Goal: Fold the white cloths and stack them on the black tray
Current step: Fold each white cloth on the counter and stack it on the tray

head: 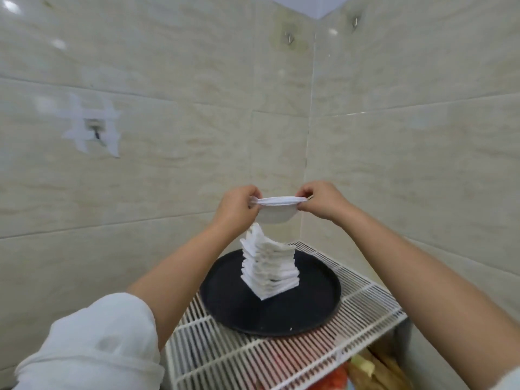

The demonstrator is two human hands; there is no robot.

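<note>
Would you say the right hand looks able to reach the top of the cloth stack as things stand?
Probably yes. The right hand is just above the stack of folded cloths with open air between, though it and the left hand both grip a white cloth.

Two hands — the left hand (236,211) and the right hand (323,201) — share one white cloth (277,209) between them. One black tray (225,302) sits on one white wire rack (365,308), bearing one stack of folded cloths (268,267) — its layers too many and too tight to count. Three wall hooks: one far left (94,129), two far right (289,38) (356,22)
</note>
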